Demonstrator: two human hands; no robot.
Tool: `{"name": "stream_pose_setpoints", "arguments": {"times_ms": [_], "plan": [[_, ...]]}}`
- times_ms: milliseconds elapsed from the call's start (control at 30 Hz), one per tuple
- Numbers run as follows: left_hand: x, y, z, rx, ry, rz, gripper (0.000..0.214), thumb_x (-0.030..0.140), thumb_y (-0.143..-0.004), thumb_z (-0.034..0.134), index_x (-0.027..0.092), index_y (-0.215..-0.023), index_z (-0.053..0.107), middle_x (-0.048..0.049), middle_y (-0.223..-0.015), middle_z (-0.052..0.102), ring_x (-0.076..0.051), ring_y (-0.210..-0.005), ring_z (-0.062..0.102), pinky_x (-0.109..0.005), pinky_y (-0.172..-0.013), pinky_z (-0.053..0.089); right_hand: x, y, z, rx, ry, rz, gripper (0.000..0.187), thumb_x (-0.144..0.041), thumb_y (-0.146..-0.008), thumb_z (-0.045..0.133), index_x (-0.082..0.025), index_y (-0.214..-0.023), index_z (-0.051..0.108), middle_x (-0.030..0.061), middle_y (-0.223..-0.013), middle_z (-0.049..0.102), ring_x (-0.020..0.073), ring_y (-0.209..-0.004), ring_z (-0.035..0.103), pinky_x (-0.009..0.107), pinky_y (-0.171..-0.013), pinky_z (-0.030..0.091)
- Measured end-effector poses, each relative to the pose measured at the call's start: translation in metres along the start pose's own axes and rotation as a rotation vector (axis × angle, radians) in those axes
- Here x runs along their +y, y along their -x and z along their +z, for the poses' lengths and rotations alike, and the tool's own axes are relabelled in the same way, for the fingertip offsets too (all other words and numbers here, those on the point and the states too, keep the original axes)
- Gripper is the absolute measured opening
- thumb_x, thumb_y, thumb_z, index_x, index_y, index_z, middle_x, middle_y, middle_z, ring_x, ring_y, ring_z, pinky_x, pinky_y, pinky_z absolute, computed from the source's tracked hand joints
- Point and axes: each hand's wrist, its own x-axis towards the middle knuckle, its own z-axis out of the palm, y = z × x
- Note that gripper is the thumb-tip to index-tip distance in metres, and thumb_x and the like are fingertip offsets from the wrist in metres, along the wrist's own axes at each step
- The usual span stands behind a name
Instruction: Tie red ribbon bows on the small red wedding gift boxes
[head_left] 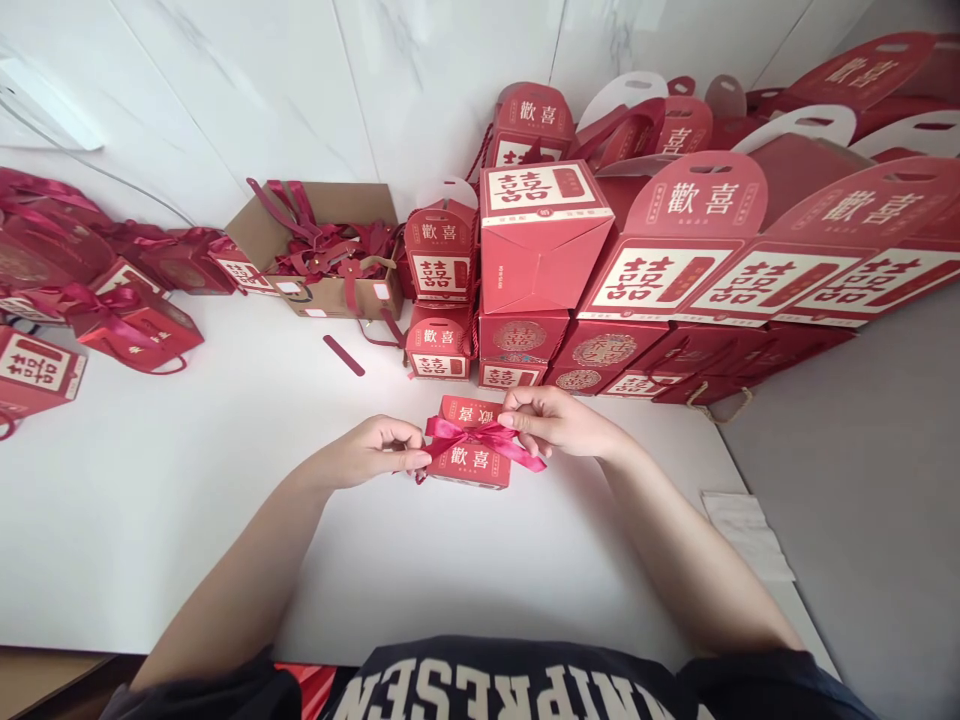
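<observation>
We have the small red box on the tabletop, just in front of the stacked boxes at the back edge's right half. A bowed ribbon crosses its top. Our left hand pinches the ribbon's left side; our right hand grips its right side, fingertips closed.

Along the back edge of the white worktop, an open brown cardboard carton holds a heap of dark-red strips, and one flat dark-red strip lies just in front. Farther left along that edge sit red cardboard boxes with magenta ribbon bows. Toward the back right corner rise stacked red cardboard boxes, many with arched, slotted tops. Flat white sheets lie by the right edge
</observation>
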Motion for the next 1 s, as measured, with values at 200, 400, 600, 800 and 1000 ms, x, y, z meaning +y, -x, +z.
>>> {"name": "stream_pose_setpoints", "arguments": {"times_ms": [200,400,600,800,1000], "plan": [[-0.008,-0.002,-0.006,-0.067,-0.013,0.057,0.033,0.039,-0.085,0.061,0.013,-0.066,0.055,-0.0053,-0.075,0.066,-0.012,-0.065,0.053,-0.023,-0.059,0.036,0.0,-0.002,0.001,-0.009,0.07,0.037,0.037,-0.054,-0.089,0.055,-0.019,-0.08,0.051,-0.005,-0.052,0.057,0.0088,-0.042,0.053,0.019,-0.043,0.042],[0.0,0.005,-0.011,-0.113,-0.129,0.039,0.028,0.04,-0.085,0.06,0.014,-0.079,0.063,-0.0044,-0.078,0.066,-0.013,-0.066,0.055,-0.023,-0.061,0.039,-0.01,0.002,0.001,0.125,0.109,-0.03,0.033,-0.054,-0.091,0.05,-0.021,-0.092,0.051,-0.0044,-0.061,0.059,0.0082,-0.045,0.048,0.021,-0.046,0.041],[0.005,0.01,-0.008,0.068,-0.147,0.028,0.03,0.044,-0.084,0.06,0.014,-0.083,0.064,-0.003,-0.078,0.063,-0.014,-0.068,0.054,-0.023,-0.061,0.038,-0.029,0.016,0.002,0.456,0.579,-0.169,0.028,-0.047,-0.093,0.051,-0.021,-0.086,0.059,-0.0005,-0.072,0.061,0.0128,-0.061,0.053,0.026,-0.063,0.044],[0.007,0.005,0.014,0.11,-0.05,0.029,0.031,0.043,-0.084,0.062,0.014,-0.074,0.063,-0.0027,-0.071,0.064,-0.013,-0.064,0.055,-0.024,-0.059,0.04,-0.026,0.003,0.036,0.376,0.702,-0.485,0.012,-0.031,-0.087,0.063,-0.023,-0.095,0.066,0.0074,-0.119,0.059,0.0233,-0.112,0.054,0.041,-0.1,0.039],[-0.003,0.004,0.015,0.111,-0.033,0.055,0.029,0.039,-0.079,0.069,0.014,-0.069,0.058,-0.0025,-0.07,0.065,-0.012,-0.064,0.056,-0.023,-0.059,0.042,-0.012,-0.014,0.049,0.295,0.581,-0.51,0.003,-0.021,-0.085,0.066,-0.021,-0.088,0.065,0.0059,-0.111,0.062,0.0202,-0.106,0.057,0.039,-0.097,0.043]]}}
